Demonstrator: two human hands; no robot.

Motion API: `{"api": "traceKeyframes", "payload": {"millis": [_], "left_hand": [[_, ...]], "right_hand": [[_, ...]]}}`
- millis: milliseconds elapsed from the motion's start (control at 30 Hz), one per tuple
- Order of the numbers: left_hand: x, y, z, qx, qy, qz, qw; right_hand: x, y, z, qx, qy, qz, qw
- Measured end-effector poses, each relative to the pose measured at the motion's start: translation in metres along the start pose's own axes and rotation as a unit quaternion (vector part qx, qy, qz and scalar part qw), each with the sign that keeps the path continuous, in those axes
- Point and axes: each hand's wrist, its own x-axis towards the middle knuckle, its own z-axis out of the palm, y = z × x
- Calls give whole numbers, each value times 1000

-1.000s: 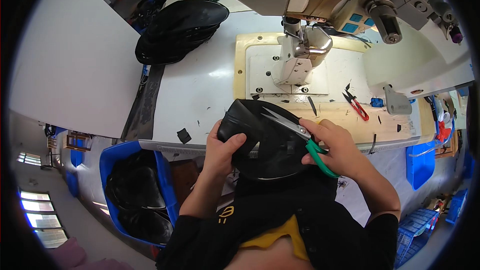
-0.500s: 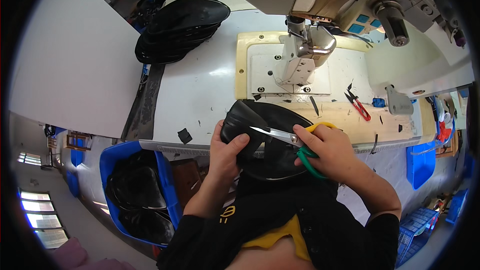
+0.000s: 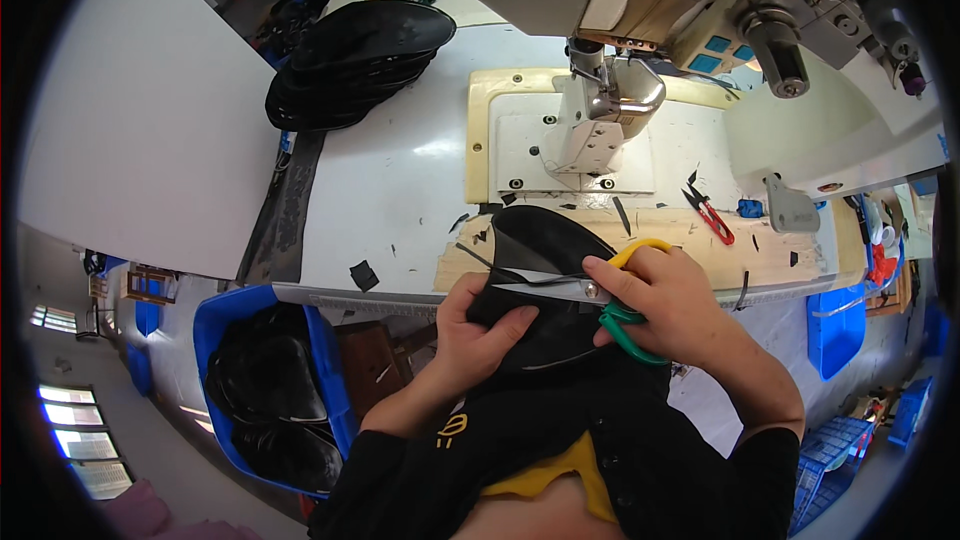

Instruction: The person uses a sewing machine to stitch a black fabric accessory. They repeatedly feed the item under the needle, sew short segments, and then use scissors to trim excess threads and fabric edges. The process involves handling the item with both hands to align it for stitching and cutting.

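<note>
My left hand point(image 3: 482, 335) pinches the edge of a shiny black leather-like piece point(image 3: 545, 235), shaped like a rounded shoe part, held at the front edge of the table. In my right hand point(image 3: 668, 302) is a pair of scissors point(image 3: 548, 287) with one yellow and one green handle loop. Their blades are slightly parted at the piece, with the tips close to my left fingers. A narrow black strip point(image 3: 474, 256) sticks out beyond the piece near the tips. Whether it is still joined to the piece, I cannot tell.
Ahead stands a post-type sewing machine point(image 3: 600, 125). Red-handled snips point(image 3: 710, 218) and black scraps lie on the table point(image 3: 400, 180). Stacked black pieces point(image 3: 350, 65) are at the back left. A blue bin point(image 3: 335, 360) with more black pieces stands below left.
The black piece has turned in my left hand, which moved slightly right and down. The scissor blades have parted at the piece, and a thin strip now sticks out beside the tips.
</note>
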Motion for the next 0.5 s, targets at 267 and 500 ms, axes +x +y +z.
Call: {"api": "traceKeyframes", "payload": {"millis": [267,500], "left_hand": [[-6,-13,-5,46,-41,34,998],[11,-4,-7,-200,82,-105,971]], "right_hand": [[-9,-2,3,43,-13,68,997],[-7,12,6,13,46,47,998]]}}
